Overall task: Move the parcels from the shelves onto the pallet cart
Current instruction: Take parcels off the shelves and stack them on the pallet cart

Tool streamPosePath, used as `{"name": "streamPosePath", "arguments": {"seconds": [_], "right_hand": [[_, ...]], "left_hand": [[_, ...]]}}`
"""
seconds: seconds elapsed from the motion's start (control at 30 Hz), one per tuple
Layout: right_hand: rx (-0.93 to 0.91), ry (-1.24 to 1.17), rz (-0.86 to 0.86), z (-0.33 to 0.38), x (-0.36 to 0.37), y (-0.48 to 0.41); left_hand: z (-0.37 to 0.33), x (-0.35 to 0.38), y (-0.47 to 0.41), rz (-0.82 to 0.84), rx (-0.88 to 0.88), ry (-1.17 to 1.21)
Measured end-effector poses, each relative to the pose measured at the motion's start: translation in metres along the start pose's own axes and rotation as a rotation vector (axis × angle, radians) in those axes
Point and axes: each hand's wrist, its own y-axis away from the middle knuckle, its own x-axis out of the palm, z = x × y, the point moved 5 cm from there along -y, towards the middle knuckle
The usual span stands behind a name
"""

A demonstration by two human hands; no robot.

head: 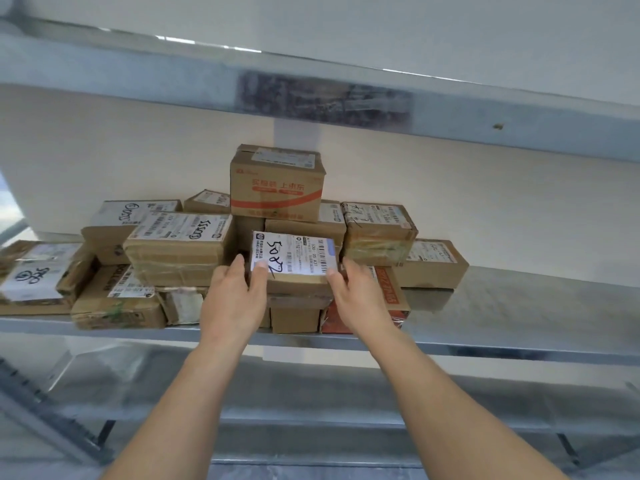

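A pile of brown cardboard parcels sits on a metal shelf point(512, 317) at chest height. In the middle front lies a small flat parcel point(294, 258) with a white label marked "5082". My left hand point(235, 292) grips its left side, thumb on the label. My right hand point(356, 292) grips its right side, thumb at the label's corner. The parcel rests on other boxes in the pile. A taller box with a red stripe point(277, 183) stands on top at the back. The pallet cart is out of view.
More labelled parcels point(176, 247) lie stacked to the left, and others point(379, 230) to the right. Another shelf board point(346, 95) runs close overhead. The shelf's right part is bare metal. A lower shelf level shows beneath my arms.
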Motion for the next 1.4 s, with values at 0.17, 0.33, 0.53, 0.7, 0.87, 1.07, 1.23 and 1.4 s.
{"name": "streamPosePath", "arguments": {"seconds": [0.17,0.33,0.53,0.7,0.87,1.07,1.23,1.4], "right_hand": [[0.009,-0.153,0.038,-0.009,-0.001,0.001],[0.011,-0.382,0.04,-0.015,-0.017,0.024],[-0.079,-0.442,-0.065,-0.027,-0.06,0.053],[-0.153,-0.391,-0.152,-0.061,-0.102,0.086],[-0.12,-0.357,-0.211,-0.124,-0.15,0.13],[-0.017,-0.278,-0.348,-0.21,-0.21,0.191],[0.067,-0.256,-0.434,-0.275,-0.25,0.241],[0.141,-0.237,-0.516,-0.324,-0.286,0.289]], "left_hand": [[-0.002,0.005,0.0,0.028,-0.003,0.021],[-0.018,0.005,0.015,-0.014,0.029,0.12],[-0.056,0.01,0.059,-0.039,0.143,0.262],[-0.09,0.035,0.102,0.072,0.176,0.375],[-0.129,0.082,0.149,0.202,0.28,0.388],[-0.193,0.146,0.214,0.323,0.404,0.424],[-0.229,0.202,0.267,0.455,0.427,0.462],[-0.263,0.245,0.312,0.567,0.456,0.461]]}}
